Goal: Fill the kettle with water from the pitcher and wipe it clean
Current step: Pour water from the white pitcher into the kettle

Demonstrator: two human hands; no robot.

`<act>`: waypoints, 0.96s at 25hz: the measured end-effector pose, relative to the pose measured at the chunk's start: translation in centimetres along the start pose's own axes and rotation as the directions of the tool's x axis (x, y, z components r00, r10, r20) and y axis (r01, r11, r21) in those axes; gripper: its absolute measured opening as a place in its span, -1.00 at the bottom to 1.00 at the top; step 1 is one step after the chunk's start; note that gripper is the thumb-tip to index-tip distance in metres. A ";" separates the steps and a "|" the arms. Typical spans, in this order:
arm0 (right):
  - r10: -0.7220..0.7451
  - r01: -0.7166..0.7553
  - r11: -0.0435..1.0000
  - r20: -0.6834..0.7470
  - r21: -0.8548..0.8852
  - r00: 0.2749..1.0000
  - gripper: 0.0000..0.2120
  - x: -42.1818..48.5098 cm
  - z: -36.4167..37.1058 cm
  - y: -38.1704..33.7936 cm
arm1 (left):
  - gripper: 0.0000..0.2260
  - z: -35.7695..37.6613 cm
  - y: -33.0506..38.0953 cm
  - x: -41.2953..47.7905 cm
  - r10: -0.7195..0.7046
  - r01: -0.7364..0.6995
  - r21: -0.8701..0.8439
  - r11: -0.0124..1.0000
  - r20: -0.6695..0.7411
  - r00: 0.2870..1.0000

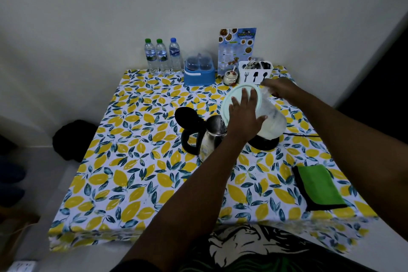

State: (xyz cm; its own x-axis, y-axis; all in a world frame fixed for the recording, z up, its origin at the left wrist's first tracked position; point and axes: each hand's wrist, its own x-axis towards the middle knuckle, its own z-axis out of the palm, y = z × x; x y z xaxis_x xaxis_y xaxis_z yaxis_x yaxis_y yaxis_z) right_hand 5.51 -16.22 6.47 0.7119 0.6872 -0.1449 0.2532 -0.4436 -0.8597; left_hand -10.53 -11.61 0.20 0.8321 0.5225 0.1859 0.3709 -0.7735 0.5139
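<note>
A translucent pitcher (272,121) with a pale green lid (234,97) is tilted to the left, its rim over the mouth of the steel kettle (213,130). The kettle stands mid-table with its black lid (186,117) flipped open and its black handle to the left. My left hand (242,121) lies flat on the pitcher's lid with fingers spread. My right hand (278,89) grips the pitcher from behind, at its far right side. A folded green cloth (318,185) with a black edge lies on the table at the near right.
The kettle's black base (263,142) sits under the pitcher, its cord (300,134) running right. Along the wall stand three water bottles (162,56), a blue container (198,70), a small jar (230,77), a menu card (236,46) and a white cutlery holder (255,73). A lemon-print cloth (132,161) covers the table.
</note>
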 end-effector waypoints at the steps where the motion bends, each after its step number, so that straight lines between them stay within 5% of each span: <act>1: 0.003 -0.003 1.000 -0.002 -0.002 1.000 -0.70 -0.1 0.1 -0.1 | -0.22 0.0 0.0 0.0 -0.001 0.001 -0.003 1.000 -0.002 1.000; 24: 0.022 -0.019 0.996 -0.027 0.082 0.999 -0.63 0.0 0.2 0.5 | -0.21 -0.7 -1.0 0.7 0.057 -0.060 0.080 0.995 0.041 0.998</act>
State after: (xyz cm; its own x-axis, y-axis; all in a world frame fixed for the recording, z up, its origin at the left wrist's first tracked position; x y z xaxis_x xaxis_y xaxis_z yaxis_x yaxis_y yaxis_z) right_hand 5.45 -16.33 5.92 0.7348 0.6615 -0.1501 0.1849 -0.4083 -0.8939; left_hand -10.62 -10.28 0.41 0.8682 0.4623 0.1804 0.3519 -0.8298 0.4332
